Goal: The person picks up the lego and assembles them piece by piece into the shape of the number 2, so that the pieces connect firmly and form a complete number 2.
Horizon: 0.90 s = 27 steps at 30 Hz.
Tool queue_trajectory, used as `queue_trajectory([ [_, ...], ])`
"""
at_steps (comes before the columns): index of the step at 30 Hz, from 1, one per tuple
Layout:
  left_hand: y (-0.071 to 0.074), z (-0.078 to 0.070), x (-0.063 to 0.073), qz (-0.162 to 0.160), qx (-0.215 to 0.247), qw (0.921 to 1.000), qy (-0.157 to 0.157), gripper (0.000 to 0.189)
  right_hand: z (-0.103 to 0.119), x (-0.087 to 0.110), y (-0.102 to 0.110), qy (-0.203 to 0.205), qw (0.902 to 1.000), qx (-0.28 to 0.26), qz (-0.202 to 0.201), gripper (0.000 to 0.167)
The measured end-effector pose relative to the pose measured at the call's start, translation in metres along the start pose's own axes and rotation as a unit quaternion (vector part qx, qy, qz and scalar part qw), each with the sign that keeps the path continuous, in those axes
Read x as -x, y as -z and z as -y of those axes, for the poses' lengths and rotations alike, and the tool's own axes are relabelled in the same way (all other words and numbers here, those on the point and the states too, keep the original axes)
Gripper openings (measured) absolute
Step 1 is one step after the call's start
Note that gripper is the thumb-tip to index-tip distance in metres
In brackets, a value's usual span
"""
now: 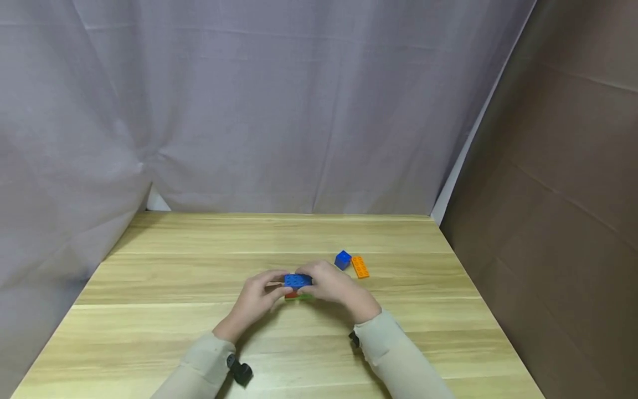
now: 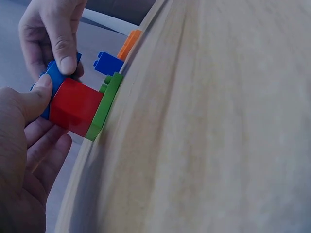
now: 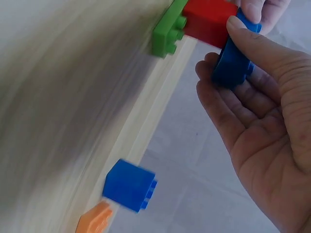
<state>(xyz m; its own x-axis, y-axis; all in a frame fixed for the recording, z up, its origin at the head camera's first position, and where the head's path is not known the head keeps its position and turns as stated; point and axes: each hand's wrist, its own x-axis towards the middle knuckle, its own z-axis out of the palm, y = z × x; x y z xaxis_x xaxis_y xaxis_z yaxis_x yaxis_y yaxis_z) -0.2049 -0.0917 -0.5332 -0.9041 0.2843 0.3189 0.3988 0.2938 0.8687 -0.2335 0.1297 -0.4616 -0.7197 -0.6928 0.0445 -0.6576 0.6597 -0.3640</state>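
A flat blue toy brick (image 1: 297, 281) with studs lies on top of a red block (image 2: 76, 107), which stands on a green brick (image 2: 106, 108) at the tabletop. The blue brick reaches past the red block on the right-hand side. My left hand (image 1: 253, 302) pinches the left end of the blue brick, its thumb on the near side and fingers behind. With thumb and fingers, my right hand (image 1: 333, 285) grips the overhanging right end. Some green studs stay uncovered beside the red block in the right wrist view.
Just beyond my right hand are a loose blue block (image 1: 342, 260) and a flat orange brick (image 1: 360, 267), side by side on the wooden table (image 1: 199, 277). Grey cloth (image 1: 249, 111) hangs behind the table, and a brown panel (image 1: 563, 210) stands along the right side.
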Motion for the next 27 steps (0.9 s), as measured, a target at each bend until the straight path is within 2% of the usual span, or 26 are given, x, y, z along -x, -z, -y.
queue_trajectory([
  [9, 0.0022, 0.0039, -0.0001, -0.013, -0.019, 0.9997, 0.002, 0.039, -0.0058, 0.0074, -0.0006, -0.015, 0.9992, -0.037, -0.007, 0.036],
  [22, 0.0022, 0.002, -0.0022, -0.006, -0.009, 0.9999, 0.01, 0.037, -0.0054, 0.0071, -0.0017, -0.027, 0.9994, -0.021, -0.01, 0.038],
  [27, 0.0018, 0.002, -0.0026, -0.003, -0.02, 0.9997, 0.015, 0.037, -0.0051, 0.0072, -0.0011, -0.026, 0.9994, -0.023, -0.007, 0.036],
])
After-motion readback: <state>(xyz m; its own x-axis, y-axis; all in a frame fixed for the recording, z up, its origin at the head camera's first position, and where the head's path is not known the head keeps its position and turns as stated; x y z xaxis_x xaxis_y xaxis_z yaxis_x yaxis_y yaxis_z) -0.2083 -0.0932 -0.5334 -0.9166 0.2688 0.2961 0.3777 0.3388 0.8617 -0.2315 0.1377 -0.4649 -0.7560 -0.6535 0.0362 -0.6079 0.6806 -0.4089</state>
